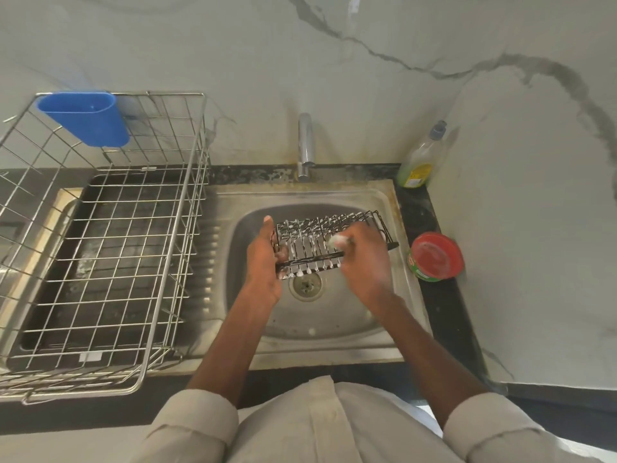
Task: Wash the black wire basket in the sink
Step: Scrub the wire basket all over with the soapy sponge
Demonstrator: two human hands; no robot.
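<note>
Over the sink [374, 315] the foamy black wire basket [329, 242] is gripped at its left end by the left hand [267, 259], while the blurred right hand [365, 259] is curled round a half-hidden white scrubber [337, 241].

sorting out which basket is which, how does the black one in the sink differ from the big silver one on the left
The black basket is small, dark and coated in white suds; the silver basket is much larger, bare shiny metal with no suds. The black basket is held tilted over the sink by the left hand while the right hand scrubs it; the silver basket stands untouched on the counter. Both are open wire grids.
</note>
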